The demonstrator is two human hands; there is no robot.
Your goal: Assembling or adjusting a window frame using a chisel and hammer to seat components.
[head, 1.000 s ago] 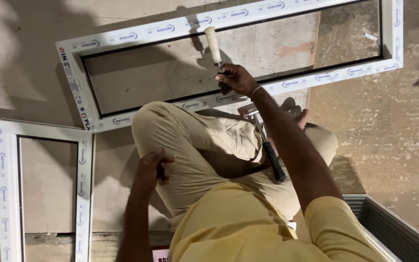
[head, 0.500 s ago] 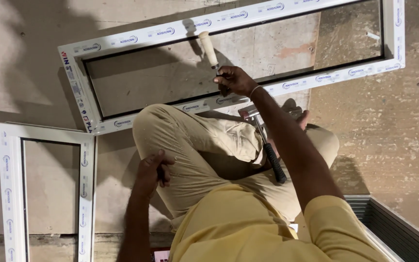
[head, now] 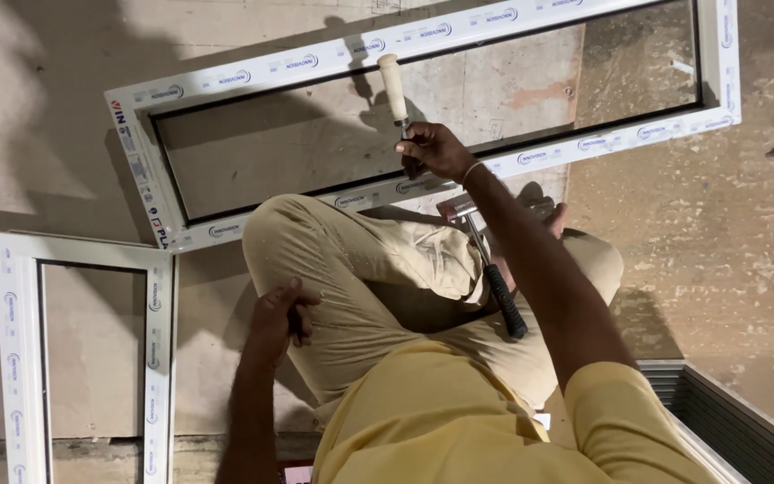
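I sit on the floor in tan trousers and a yellow shirt. My right hand [head: 434, 148] grips the metal shaft of a chisel [head: 394, 88] with a pale wooden handle. The chisel stands nearly upright, its tip at the near rail of a long white window frame [head: 226, 229] lying flat on the floor. My left hand [head: 278, 315] rests curled on my left thigh and holds nothing that I can see. A hammer [head: 493, 278] with a black grip lies across my lap beneath my right forearm.
A second, smaller white frame [head: 159, 358] lies on the floor at the lower left. The corner of a grey ribbed metal frame [head: 718, 408] sits at the lower right. The floor is bare concrete, and a dark stand's legs show at the right edge.
My right hand has tipped the chisel a little more upright and kept it at the frame's near rail. My left hand and the hammer have stayed where they were.
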